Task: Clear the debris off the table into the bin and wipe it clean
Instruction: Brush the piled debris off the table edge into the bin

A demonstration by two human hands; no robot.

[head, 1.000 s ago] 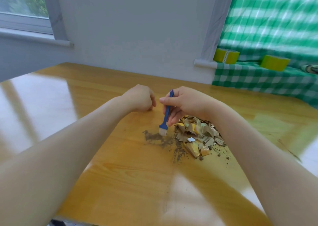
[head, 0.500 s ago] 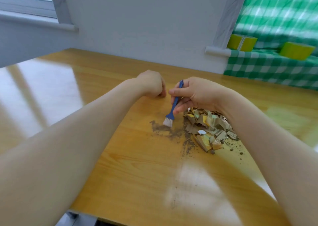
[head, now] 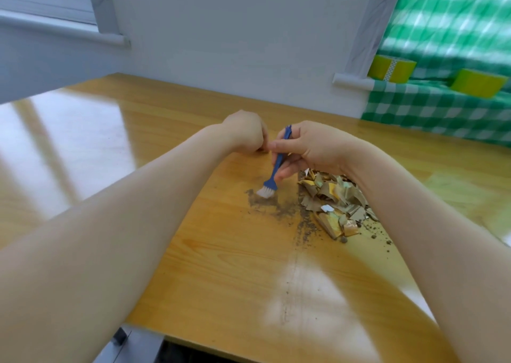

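Wooden and glossy, the table [head: 83,147] fills most of my view, and its bright glare patches can hide fine grit, so I judge I should check them from another angle once the sweeping is done. No bin shows anywhere here, so I cannot say which edge I should sweep toward.

Next in size is the heap of torn scraps [head: 330,201], tan and gold pieces piled just beside my right wrist. I think it is best left bunched and used as the collecting point.

Left of it lies the smear of dark dirt [head: 279,210], with a thin trail running toward the near edge and loose crumbs on the far side of the heap. Short, light strokes toward the heap should gather this without flicking grains about.

My right hand [head: 309,148] is clamped on the blue brush [head: 276,166], thumb and fingers pinching its handle, handle tilted, pale bristles touching the dirt's left end. I would keep the bristles low and barely bent.

My left hand [head: 244,133] rests on the wood as a closed fist, near the brush; I cannot tell whether it holds anything.
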